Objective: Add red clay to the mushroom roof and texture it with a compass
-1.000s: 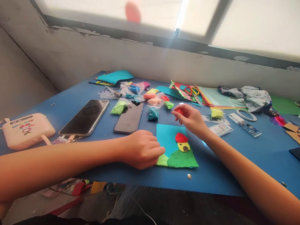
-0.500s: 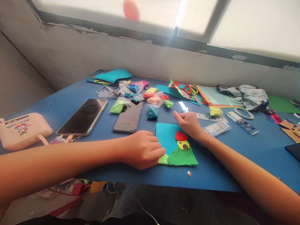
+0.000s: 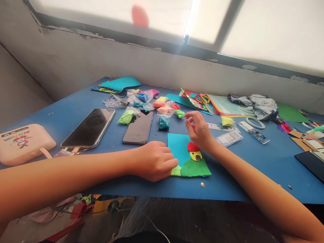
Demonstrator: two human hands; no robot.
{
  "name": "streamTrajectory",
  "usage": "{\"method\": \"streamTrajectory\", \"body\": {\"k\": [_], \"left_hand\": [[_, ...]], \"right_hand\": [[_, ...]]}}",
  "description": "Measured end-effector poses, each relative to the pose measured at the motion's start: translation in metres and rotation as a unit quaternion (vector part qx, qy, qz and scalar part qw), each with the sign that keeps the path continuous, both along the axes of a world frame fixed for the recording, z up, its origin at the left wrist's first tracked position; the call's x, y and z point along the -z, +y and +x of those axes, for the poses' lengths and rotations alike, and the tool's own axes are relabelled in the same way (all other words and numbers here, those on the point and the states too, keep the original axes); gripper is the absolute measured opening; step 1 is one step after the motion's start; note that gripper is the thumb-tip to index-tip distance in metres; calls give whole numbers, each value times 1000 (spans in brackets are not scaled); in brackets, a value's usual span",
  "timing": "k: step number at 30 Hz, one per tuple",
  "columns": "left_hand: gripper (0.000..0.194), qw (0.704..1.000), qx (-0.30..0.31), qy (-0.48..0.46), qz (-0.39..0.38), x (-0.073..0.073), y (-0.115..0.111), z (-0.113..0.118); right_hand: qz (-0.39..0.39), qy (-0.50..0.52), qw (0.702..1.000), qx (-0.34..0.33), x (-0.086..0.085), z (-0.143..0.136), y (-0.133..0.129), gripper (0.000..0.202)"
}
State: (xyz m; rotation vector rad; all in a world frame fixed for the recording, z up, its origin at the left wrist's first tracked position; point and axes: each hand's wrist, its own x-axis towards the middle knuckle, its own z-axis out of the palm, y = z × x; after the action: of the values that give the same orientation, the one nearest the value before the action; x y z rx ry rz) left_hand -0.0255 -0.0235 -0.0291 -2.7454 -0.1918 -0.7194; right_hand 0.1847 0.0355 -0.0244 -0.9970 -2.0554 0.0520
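A blue card (image 3: 177,145) lies near the table's front edge. On it are a dark green clay hill (image 3: 193,168), a light green patch, and a yellow clay face (image 3: 195,155) with dark spots and a red cap (image 3: 193,146). My left hand (image 3: 158,162) rests closed over the card's left edge; whatever its curled fingers hold is hidden. Raised over the card's upper right corner, my right hand (image 3: 199,131) has bent fingers around a small piece of red clay (image 3: 193,127), which shows only in part.
Two phones (image 3: 88,128) (image 3: 138,128) and a pink case (image 3: 26,143) lie to the left. Behind are bagged clays (image 3: 164,122), scissors (image 3: 204,99) and coloured paper. A ruler (image 3: 215,127), tape ring (image 3: 255,123) and crumpled cloth (image 3: 263,105) lie right. A small shell-like bit (image 3: 203,185) sits in front.
My right hand has lifted slightly and turned, its fingers uncurling so that a bit of red clay shows. My left hand stays on the card. The view has shifted a little to the right.
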Motion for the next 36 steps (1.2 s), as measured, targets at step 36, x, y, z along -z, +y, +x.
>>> {"method": "streamTrajectory", "body": {"k": [36], "left_hand": [[27, 1000, -11, 13, -7, 2, 1, 1]], "right_hand": [[303, -209, 929, -43, -10, -13, -35, 57]]}}
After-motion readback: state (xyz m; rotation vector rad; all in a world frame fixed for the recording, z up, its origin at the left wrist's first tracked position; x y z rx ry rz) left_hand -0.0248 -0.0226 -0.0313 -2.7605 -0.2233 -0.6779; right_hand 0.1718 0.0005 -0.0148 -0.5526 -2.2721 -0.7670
